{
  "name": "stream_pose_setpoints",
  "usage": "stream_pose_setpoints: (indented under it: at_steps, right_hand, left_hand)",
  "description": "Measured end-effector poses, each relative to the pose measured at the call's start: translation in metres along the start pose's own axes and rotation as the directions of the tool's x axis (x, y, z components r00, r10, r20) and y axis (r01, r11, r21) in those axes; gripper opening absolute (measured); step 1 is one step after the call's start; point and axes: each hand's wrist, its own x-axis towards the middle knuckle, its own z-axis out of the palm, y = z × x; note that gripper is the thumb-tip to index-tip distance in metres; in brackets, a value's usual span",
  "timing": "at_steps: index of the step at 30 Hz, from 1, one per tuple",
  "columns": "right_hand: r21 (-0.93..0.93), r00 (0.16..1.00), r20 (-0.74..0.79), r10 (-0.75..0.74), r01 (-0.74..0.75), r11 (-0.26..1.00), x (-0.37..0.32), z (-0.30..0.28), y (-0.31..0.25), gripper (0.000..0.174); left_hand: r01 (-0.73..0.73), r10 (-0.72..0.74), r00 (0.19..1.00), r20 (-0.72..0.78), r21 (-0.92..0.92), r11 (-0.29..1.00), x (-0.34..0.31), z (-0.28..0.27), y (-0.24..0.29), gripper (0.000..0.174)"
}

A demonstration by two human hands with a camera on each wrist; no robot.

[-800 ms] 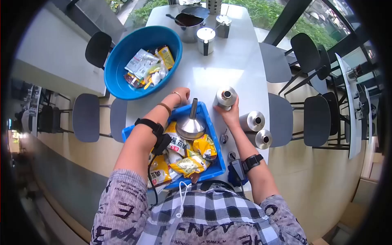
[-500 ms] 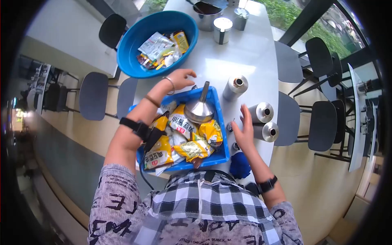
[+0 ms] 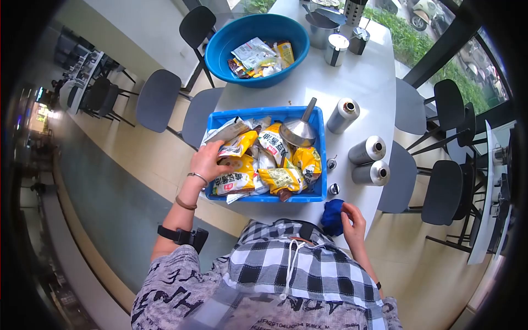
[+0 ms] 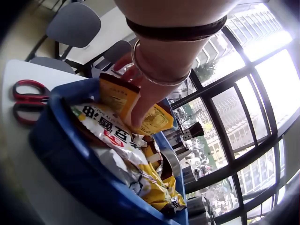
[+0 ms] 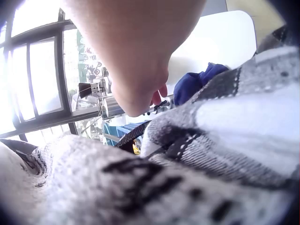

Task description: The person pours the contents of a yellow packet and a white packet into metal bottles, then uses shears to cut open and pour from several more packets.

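Since the earlier frame, the left hand (image 3: 208, 164) has come down from beyond the blue plastic crate (image 3: 323, 159) to its left side, and the right hand (image 3: 355, 221) has moved from near the bottles to the table's near edge. The left thumb and fingers pinch a yellow-and-brown printed packet (image 3: 238, 144), upright between them (clearest in the left wrist view). Other plastic packets (image 3: 234, 180) lie under and right of those fingers; a silver metal funnel (image 3: 297, 132) rests farther right. The right fingers are loosely bent beside a dark blue cloth bundle (image 3: 332, 218); whether they grip it cannot be told. Beyond them stand three silver metal bottles (image 3: 343, 116). Red-and-black scissors (image 4: 40, 98) lie outside the crate, on the white table (image 3: 360, 82).
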Motion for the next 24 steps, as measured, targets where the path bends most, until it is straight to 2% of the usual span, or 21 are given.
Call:
stream_pose_setpoints:
  at_steps: [1,2,3,5,6,10,11,13,14,15,16,17,19,22,23,24]
  right_hand:
    - [0.006,1.000,0.019,-0.010,0.009,1.000,0.002,-0.001,-0.003,0.025]
    - [0.003,1.000,0.018,-0.018,0.018,1.000,0.003,-0.003,-0.006,0.025]
    - [-0.004,0.999,0.045,-0.022,0.022,1.000,0.004,-0.004,-0.008,0.025]
    - [-0.014,0.997,0.073,-0.032,0.033,0.999,0.004,-0.006,-0.011,0.024]
    - [-0.012,0.996,0.079,-0.045,0.047,0.999,0.004,-0.006,-0.012,0.024]
    - [0.004,0.988,0.118,-0.100,0.100,0.995,0.008,-0.006,-0.026,0.024]
    - [0.005,0.989,0.109,-0.102,0.102,0.995,0.010,-0.004,-0.031,0.024]
    - [-0.025,0.953,0.183,-0.243,0.251,0.968,0.018,-0.001,-0.049,0.030]
    - [-0.008,0.938,0.219,-0.270,0.278,0.960,0.020,0.000,-0.063,0.038]
    - [0.007,0.922,0.249,-0.296,0.303,0.953,0.023,0.002,-0.083,0.047]
    - [0.008,0.881,0.258,-0.397,0.409,0.912,0.026,0.004,-0.102,0.057]
    - [0.013,0.826,0.272,-0.494,0.510,0.860,0.028,0.006,-0.116,0.069]
    - [0.003,0.776,0.194,-0.600,0.611,0.792,0.026,0.010,-0.125,0.081]
    - [-0.037,0.764,0.030,-0.645,0.645,0.763,0.021,-0.001,-0.125,0.080]
    - [-0.052,0.749,-0.044,-0.661,0.659,0.750,0.019,-0.007,-0.123,0.078]
    - [-0.124,0.759,-0.075,-0.647,0.637,0.761,0.017,-0.015,-0.120,0.068]
  left_hand:
    - [0.078,-0.079,0.997,0.008,0.048,0.996,-0.002,0.004,-0.001,0.060]
    - [0.025,-0.015,0.991,-0.133,0.070,0.997,-0.004,0.018,-0.012,0.039]
    - [0.026,-0.016,0.990,-0.140,0.068,0.997,-0.004,0.018,-0.014,0.039]
    - [0.000,0.008,0.973,-0.229,0.036,0.999,-0.001,0.019,-0.018,0.015]
    - [-0.076,0.083,0.929,-0.362,0.034,0.997,0.001,0.015,-0.010,0.010]
    - [-0.105,0.091,0.907,-0.411,-0.011,0.994,0.005,-0.030,0.021,0.014]
    - [-0.113,0.099,0.905,-0.414,-0.009,0.994,0.003,-0.047,0.031,0.014]
    - [0.004,-0.045,0.988,-0.146,-0.271,0.963,0.003,-0.077,0.054,0.014]
    - [0.050,-0.099,0.993,-0.057,-0.561,0.826,0.002,-0.082,0.066,0.015]
    - [0.117,-0.116,0.992,0.059,-0.786,0.607,-0.001,-0.085,0.079,0.017]
    - [0.205,-0.088,0.979,0.186,-0.918,0.340,-0.005,-0.094,0.102,0.022]
    - [0.202,-0.050,0.979,0.197,-0.917,0.343,-0.009,-0.092,0.118,0.022]
    - [0.247,0.008,0.969,0.249,-0.965,0.082,-0.017,-0.084,0.146,0.025]
    - [0.385,0.110,0.921,0.375,-0.919,-0.090,-0.031,-0.062,0.197,0.024]
    - [0.405,0.156,0.908,0.388,-0.909,-0.098,-0.031,-0.044,0.204,0.025]
    - [0.418,0.178,0.902,0.393,-0.898,-0.137,-0.034,-0.039,0.224,0.027]
